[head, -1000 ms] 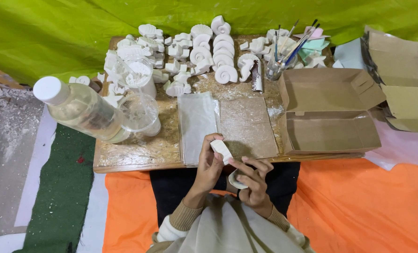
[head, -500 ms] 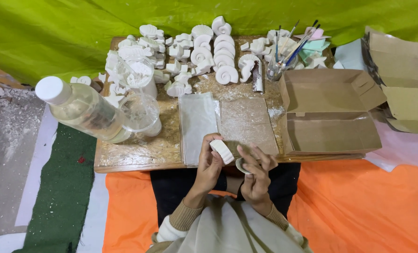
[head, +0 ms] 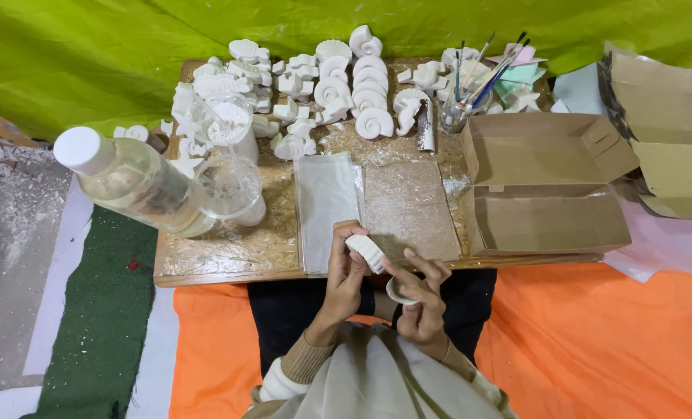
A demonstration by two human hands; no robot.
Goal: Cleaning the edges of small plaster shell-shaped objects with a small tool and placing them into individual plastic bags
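Right hand has drifted lower; left hand holds white cast.

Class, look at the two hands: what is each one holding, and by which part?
The left hand pinches a white plaster piece by its lower end. The right hand cups a small round white piece by its rim.

Low wooden board table on orange cloth. On it: white plaster shell casts across back, clear jar w/ brushes back right, plastic bottle & clear cup left, clear plastic sheet + brown pad centre, open cardboard box right edge
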